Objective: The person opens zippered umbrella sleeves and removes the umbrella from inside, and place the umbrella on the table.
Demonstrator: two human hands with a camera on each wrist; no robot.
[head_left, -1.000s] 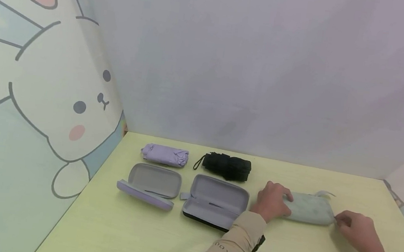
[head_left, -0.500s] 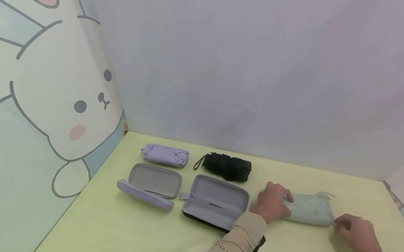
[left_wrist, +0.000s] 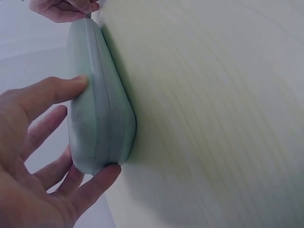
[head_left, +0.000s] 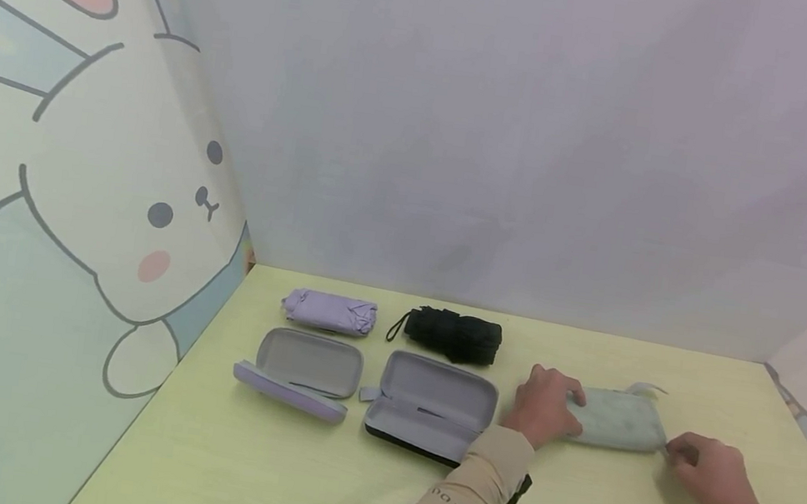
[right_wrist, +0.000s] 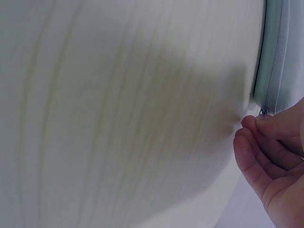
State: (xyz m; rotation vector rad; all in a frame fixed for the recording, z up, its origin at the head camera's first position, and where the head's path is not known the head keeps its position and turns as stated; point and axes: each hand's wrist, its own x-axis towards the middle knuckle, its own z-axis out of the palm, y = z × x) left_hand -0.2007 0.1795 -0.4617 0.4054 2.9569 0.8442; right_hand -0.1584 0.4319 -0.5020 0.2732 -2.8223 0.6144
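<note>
A pale green zippered pencil case (head_left: 617, 419) lies flat on the table at the right, a fabric loop at its back edge. My left hand (head_left: 547, 406) holds its left end, thumb on the front side and fingers spread round the end. In the left wrist view, the zipper band runs along the side of the pencil case (left_wrist: 102, 109). At the case's right front corner my right hand (head_left: 711, 479) pinches the zipper pull between thumb and forefinger. The right wrist view shows the metal zipper pull (right_wrist: 263, 111) at those fingertips, its lower part hidden by them.
Left of my left hand lies an opened grey-lined case (head_left: 439, 391) with a black outer shell. Farther left stands another opened case (head_left: 310, 362) with a lilac lid. Behind them lie a folded black umbrella (head_left: 454, 334) and a folded lilac umbrella (head_left: 330, 312). A wall (head_left: 507, 147) bounds the table's back.
My right hand has shifted very slightly toward the front of the table, still pinching the zipper pull. The left hand and the pencil case stay in place.
</note>
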